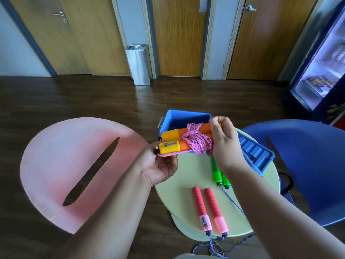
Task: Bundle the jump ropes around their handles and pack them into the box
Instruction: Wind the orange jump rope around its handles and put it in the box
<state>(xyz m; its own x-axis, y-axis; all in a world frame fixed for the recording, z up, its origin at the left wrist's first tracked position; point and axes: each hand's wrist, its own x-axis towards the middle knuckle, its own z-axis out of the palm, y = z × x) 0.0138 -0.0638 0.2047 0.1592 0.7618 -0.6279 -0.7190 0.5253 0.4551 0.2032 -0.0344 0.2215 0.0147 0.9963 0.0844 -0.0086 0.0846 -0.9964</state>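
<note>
I hold a jump rope with two orange-and-yellow handles [173, 142] side by side above the round table, its pink rope [196, 141] wound and knotted around them. My left hand [158, 165] grips the yellow handle ends and a rope end from below. My right hand [223, 139] grips the orange ends. Behind the bundle stands the open blue box [184, 116]. On the table lie a red-handled rope [208, 208] and a green-handled rope [219, 174], both unbundled, with purple cords trailing off the near edge.
The pale green round table [186, 184] stands between a pink chair [74, 165] on the left and a blue chair [308, 165] on the right. The blue box lid [255, 152] lies on the table's right side. Loose purple cord [214, 247] hangs below the table.
</note>
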